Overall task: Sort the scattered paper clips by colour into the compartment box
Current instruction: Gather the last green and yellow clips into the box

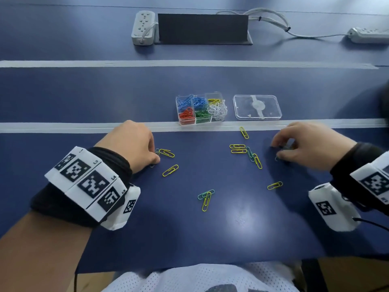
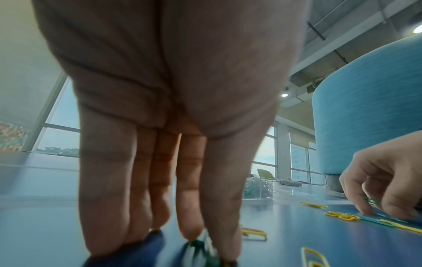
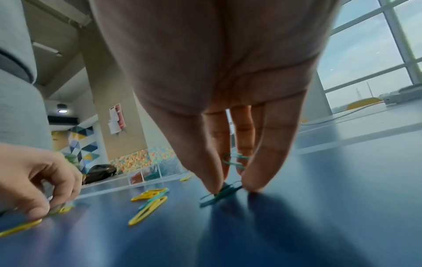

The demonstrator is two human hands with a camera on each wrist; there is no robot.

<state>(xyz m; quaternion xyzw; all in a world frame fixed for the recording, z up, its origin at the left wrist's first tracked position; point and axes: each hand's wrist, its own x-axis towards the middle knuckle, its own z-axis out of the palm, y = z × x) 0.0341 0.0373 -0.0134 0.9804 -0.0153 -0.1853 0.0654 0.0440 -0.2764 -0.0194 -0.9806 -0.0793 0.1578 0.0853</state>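
From the head view, the compartment box [image 1: 201,109] stands open on the blue table [image 1: 231,228], its clear lid [image 1: 257,107] beside it on the right; yellow clips [image 1: 170,170] and teal clips lie scattered nearer the person. In the left wrist view, the left hand [image 2: 173,126] pinches a green clip [image 2: 200,251] (blurred) against the table. In the right wrist view, the right hand [image 3: 223,90] has one teal clip [image 3: 235,159] tucked in its fingers and pinches another teal clip [image 3: 219,196] on the table
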